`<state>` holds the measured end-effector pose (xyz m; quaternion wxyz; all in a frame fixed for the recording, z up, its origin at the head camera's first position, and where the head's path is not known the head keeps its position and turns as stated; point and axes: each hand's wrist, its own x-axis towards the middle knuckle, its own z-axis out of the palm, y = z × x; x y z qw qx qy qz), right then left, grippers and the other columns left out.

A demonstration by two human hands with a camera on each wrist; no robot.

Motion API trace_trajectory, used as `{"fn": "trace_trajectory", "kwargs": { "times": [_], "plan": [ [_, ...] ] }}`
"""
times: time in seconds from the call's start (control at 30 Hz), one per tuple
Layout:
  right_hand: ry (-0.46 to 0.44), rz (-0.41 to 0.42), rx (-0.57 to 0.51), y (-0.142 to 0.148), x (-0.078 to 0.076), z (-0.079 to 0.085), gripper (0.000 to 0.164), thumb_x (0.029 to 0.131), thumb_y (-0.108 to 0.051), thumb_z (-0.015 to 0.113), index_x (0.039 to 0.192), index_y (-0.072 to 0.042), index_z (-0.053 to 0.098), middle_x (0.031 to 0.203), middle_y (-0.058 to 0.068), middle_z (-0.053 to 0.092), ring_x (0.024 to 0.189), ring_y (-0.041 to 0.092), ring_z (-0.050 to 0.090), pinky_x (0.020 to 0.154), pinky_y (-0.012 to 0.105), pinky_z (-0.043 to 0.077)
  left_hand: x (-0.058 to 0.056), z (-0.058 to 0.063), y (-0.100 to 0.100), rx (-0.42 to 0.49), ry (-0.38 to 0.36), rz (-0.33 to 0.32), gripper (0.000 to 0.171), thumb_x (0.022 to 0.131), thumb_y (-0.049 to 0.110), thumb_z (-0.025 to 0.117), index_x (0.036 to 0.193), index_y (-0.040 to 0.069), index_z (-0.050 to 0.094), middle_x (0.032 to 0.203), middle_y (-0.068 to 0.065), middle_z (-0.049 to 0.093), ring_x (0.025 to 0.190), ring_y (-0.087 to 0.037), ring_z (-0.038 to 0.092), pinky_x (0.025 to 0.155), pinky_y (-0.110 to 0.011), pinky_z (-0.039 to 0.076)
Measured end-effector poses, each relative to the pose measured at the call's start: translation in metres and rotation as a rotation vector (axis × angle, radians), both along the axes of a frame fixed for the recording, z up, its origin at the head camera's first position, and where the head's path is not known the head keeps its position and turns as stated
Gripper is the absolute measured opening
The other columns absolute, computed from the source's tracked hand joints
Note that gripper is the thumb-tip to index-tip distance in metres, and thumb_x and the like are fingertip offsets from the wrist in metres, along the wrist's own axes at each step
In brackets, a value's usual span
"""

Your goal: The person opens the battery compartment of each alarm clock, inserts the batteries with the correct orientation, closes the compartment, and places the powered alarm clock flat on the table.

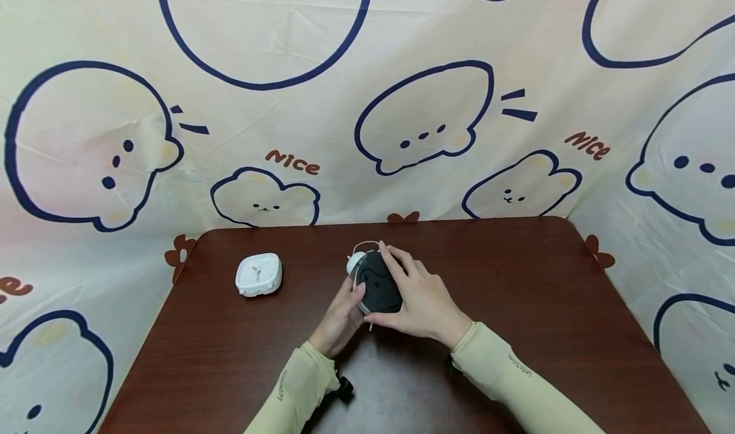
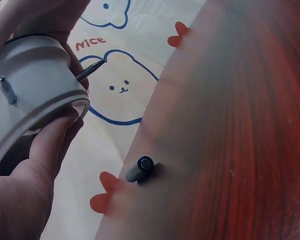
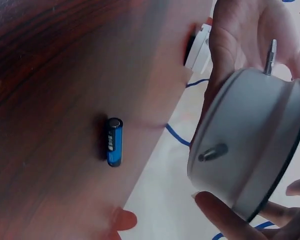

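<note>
Both hands hold a round alarm clock [image 1: 378, 284], its black back turned up towards the head camera and a white bell on its upper left. My left hand [image 1: 341, 319] grips the left side, thumb over the edge. Across the other side, my right hand [image 1: 425, 293] spans the black back, fingers at the top rim and thumb at the bottom rim. The wrist views show the clock's white casing [image 3: 250, 130] and two short metal legs. A blue-and-black battery [image 3: 115, 142] lies on the table, apart from both hands; the head view does not show it.
To the left on the brown table [image 1: 494, 261] sits a white, rounded-square clock [image 1: 259, 274], face up. A cloth [image 1: 333, 121] printed with cartoon figures hangs behind the table's far edge and along its sides.
</note>
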<state>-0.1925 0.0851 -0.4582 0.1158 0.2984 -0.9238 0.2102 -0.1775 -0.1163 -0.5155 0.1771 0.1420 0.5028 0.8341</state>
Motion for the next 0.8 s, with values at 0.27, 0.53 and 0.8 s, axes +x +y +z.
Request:
{"fn": "trace_trajectory", "kwargs": {
  "times": [0.27,0.53,0.8],
  "plan": [
    [-0.091,0.004,-0.099,0.005,-0.005,-0.002,0.123,0.076,-0.060,0.083,0.167,-0.034,0.004,0.154,0.009,0.044,0.118,0.031,0.062,0.088,0.053,0.059,0.000,-0.001,0.001,-0.044,0.030,-0.020,0.064,0.113,0.047,0.026,0.166,0.020,0.002,0.170,-0.016,0.018,0.134,-0.011,0.053,0.098,-0.035,0.054],
    [-0.282,-0.028,-0.325,0.015,-0.009,-0.003,0.127,0.078,-0.047,0.088,0.168,-0.030,0.000,0.158,0.008,0.043,0.136,0.031,0.055,0.105,0.060,0.050,-0.002,-0.010,-0.002,-0.093,0.048,-0.038,0.060,0.114,0.040,0.027,0.164,0.010,0.012,0.151,0.004,0.047,0.127,-0.011,0.060,0.099,-0.038,0.053],
    [-0.394,0.042,-0.484,0.018,-0.008,-0.005,0.119,0.082,-0.037,0.086,0.167,-0.035,0.002,0.160,0.006,0.041,0.145,0.034,0.045,0.115,0.066,0.037,-0.003,-0.017,-0.004,0.004,0.079,-0.114,0.065,0.112,0.046,0.034,0.165,0.010,0.016,0.146,0.009,0.053,0.126,-0.013,0.059,0.101,-0.040,0.052]
  ]
}}
